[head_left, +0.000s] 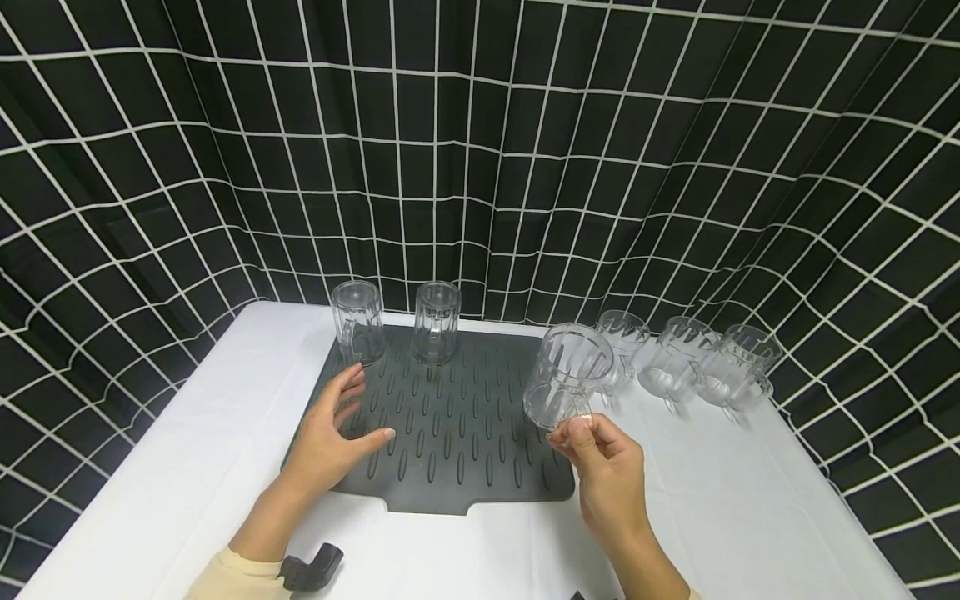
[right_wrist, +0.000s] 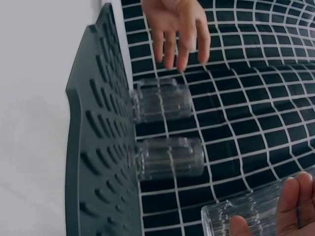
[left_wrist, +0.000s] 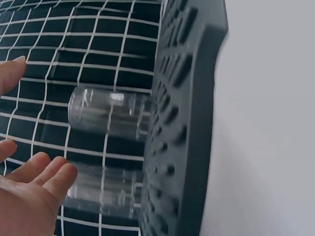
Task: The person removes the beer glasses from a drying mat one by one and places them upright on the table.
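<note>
My right hand (head_left: 611,479) pinches a clear glass mug (head_left: 566,367) by its handle, thumb and fingers together. The mug is tilted and overlaps the right side of the dark grey ridged drying mat (head_left: 450,433). In the right wrist view, part of this mug (right_wrist: 243,216) shows beside the fingers. My left hand (head_left: 326,442), fingers spread and thumb apart, hovers at the mat's left side and holds nothing. Two more glass mugs stand upright at the mat's back edge: a left mug (head_left: 358,321) just beyond my left fingertips, and another mug (head_left: 437,325) beside it.
Several glass mugs (head_left: 675,358) stand in a group on the white tabletop (head_left: 720,500), right of the mat. A black cloth (head_left: 457,150) with white grid lines hangs behind and around the table. A black strap piece (head_left: 313,568) sits by my left wrist.
</note>
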The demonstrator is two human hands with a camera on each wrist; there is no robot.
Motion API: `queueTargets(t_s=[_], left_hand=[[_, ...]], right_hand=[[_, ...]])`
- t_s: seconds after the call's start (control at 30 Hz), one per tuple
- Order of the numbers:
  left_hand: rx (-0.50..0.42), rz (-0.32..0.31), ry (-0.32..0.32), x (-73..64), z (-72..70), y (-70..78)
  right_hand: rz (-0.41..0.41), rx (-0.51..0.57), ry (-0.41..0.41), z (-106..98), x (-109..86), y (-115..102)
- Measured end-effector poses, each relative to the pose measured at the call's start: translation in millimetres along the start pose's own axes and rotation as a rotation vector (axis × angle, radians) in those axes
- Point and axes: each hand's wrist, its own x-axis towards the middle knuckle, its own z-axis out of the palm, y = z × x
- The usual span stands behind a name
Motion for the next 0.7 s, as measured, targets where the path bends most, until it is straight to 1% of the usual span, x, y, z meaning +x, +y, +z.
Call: queueTargets(t_s=[0.1, 0.2, 0.3, 0.4, 0.57, 0.7], left_hand=[[0.025, -0.012, 0.026, -4.7, -9.5, -3.2], [0.056, -0.026, 0.046, -10.5, -18.4, -6.4], [0.088, -0.053, 0.055, -17.3, -26.4, -9.9], [0.099, -0.075, 0.058, -23.4, -33.1, -13.2], [0.107, -0.099, 0.071, -30.2, -40.1, -18.6], [0.104, -0.108, 0.081, -33.8, -43.2, -22.0]], right_hand=[[-0.023, -0.001, 0.019, -8, -0.9, -2], [-0.028, 0.007, 0.038, -16, -1.6, -3], [-0.023, 0.004, 0.064, -25, -2.8, -5], [-0.019, 0.006, 0.083, -33, -4.1, -6], [-0.042, 0.05, 0.08, -45, -6.2, -5], [-0.052, 0.051, 0.098, -54, -8.5, -3]])
